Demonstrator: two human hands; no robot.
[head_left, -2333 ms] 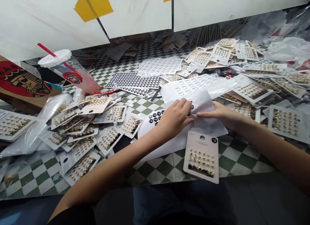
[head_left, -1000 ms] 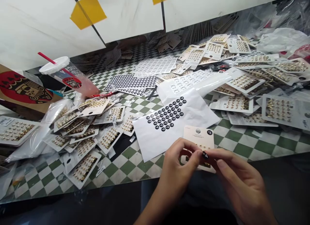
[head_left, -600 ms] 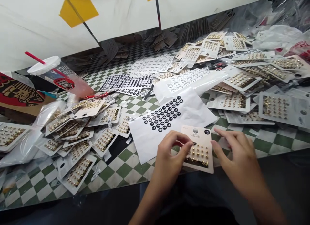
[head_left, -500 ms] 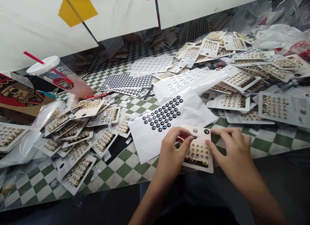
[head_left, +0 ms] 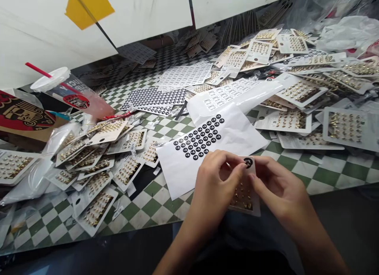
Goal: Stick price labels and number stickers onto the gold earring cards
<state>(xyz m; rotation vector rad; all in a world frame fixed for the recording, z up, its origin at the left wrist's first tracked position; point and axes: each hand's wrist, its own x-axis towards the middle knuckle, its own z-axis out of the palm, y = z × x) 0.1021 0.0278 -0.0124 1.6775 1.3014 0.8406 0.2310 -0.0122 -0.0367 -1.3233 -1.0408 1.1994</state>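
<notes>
A card of gold stud earrings (head_left: 243, 196) stands tilted between my hands at the table's front edge, its lower part showing. At its top right corner is a round black price sticker (head_left: 248, 162). My left hand (head_left: 217, 180) is closed, with thumb and forefinger pinched together at the sticker's left edge. Around the card's right edge my right hand (head_left: 278, 188) is closed, its thumb in front and fingers behind. Just beyond my left hand lies a white sheet of round black price stickers (head_left: 197, 136); part of its lower edge is hidden by that hand.
Earring cards lie heaped at left (head_left: 99, 180) and right (head_left: 299, 93). More sticker sheets (head_left: 160, 97) lie behind on the green-and-white checked table (head_left: 166, 206). A plastic drink cup (head_left: 77, 93) with a red straw leans at the left beside a printed paper bag (head_left: 23, 117).
My left fingertips have moved right across the card to the sticker. My right hand has closed in around the card's edge, and the card is tilted up more steeply.
</notes>
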